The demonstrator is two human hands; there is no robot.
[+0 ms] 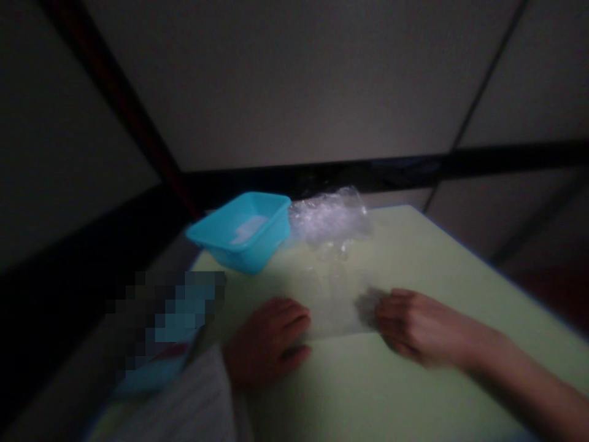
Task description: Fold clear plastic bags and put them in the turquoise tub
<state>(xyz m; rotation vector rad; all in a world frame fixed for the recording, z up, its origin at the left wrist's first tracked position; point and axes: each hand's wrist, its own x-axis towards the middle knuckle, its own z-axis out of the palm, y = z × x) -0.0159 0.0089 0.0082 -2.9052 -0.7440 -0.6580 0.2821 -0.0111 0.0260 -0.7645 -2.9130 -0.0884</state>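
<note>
On the pale green table lies a flat clear plastic bag [340, 307], its near edge running between my two hands. At the bag's left side rests my left hand [271, 344], with the thumb apart from the other fingers and nothing visible in it. My right hand [409, 328] is at the bag's near right corner, its fingers curled inward. Blur hides whatever those fingers may hold. Beyond the flat bag sits a heap of crumpled clear plastic [334, 215].
A turquoise plastic basket [271, 245] with something whitish inside stands at the table's far left. The green tabletop [350, 393] has a blue edge. Pale panels [294, 86] rise behind it. Left of the table is a pixelated patch. The scene is dim.
</note>
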